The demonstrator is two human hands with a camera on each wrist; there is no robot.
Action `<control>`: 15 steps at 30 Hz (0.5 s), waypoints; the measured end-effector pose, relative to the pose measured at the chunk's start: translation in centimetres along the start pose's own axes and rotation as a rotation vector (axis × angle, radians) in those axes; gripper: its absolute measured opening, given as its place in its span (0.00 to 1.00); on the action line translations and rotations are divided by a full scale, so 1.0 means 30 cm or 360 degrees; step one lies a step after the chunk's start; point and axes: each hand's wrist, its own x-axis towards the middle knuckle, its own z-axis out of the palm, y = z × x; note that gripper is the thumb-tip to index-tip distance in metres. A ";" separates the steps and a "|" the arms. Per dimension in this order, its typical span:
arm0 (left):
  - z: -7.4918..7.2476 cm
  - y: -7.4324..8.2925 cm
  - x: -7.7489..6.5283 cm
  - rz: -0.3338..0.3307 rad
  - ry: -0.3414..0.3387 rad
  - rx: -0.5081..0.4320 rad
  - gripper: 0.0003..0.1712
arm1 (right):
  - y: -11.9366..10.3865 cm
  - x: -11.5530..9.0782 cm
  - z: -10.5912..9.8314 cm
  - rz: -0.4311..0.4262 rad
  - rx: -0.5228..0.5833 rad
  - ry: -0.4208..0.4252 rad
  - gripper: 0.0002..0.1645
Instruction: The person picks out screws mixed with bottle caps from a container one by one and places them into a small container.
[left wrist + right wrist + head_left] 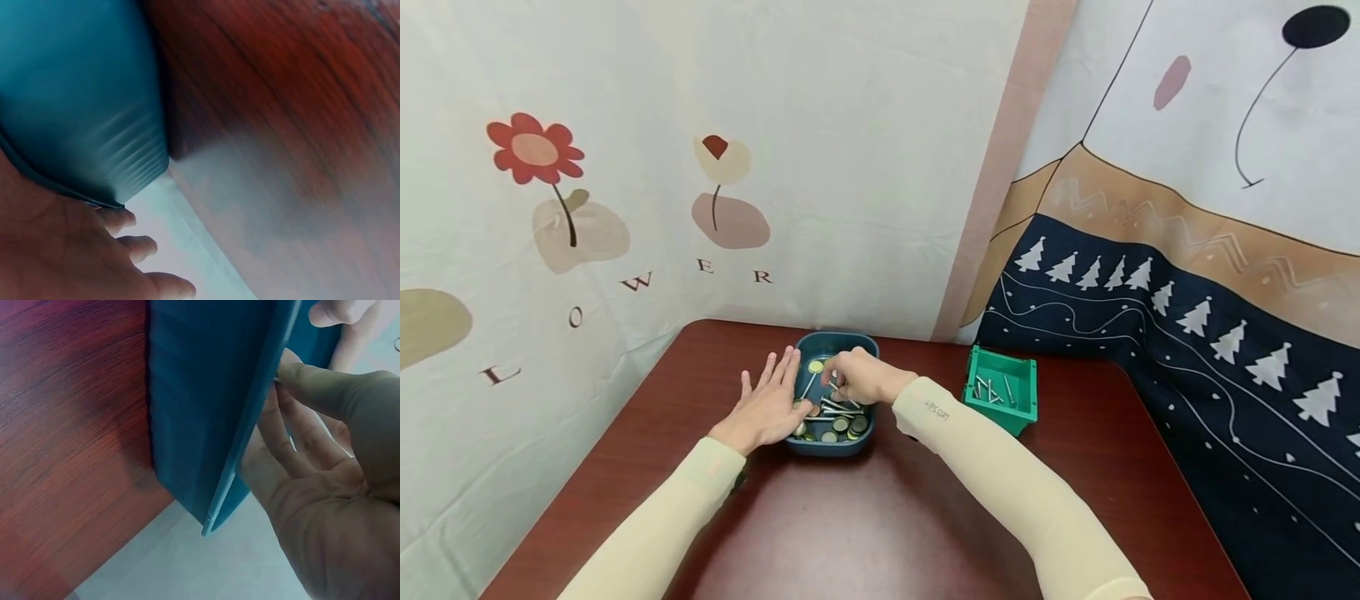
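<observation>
The left hand [767, 408] lies palm down across the left side of the blue bin [827, 449], its fingers straight and spread toward the tabletop's [820, 533] far edge, its thumb reaching over the inside; it grasps nothing. The right hand [861, 377] comes over the bin's right rim with bent wrist and curled fingers, thumb and fingertips close together inside; whether they pinch anything cannot be told.

The bin stands near the tabletop's far edge, closer to the far left corner than to the far right. Round caps [840, 425] and silvery screws [833, 408] lie mixed in it, mostly toward its near end. A green box [1033, 392] with a few more screws stands toward the far right corner.

Both pale sleeves [655, 521] slant in from the near side and are cut off by the head view's lower border. The hands cover parts of the bin's rim and contents. In the wrist views its outer wall hides the contents, and the left wrist view is hazy and cuts off the left palm.
</observation>
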 end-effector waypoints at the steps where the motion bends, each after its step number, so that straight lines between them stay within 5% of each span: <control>1: 0.001 0.000 0.000 -0.0004 -0.0001 0.0007 0.57 | 0.001 -0.001 -0.002 -0.0003 0.0008 0.0020 0.19; 15: 0.012 -0.002 0.006 -0.0020 0.0011 0.0039 0.59 | 0.007 -0.042 -0.032 0.0143 0.0491 0.0036 0.21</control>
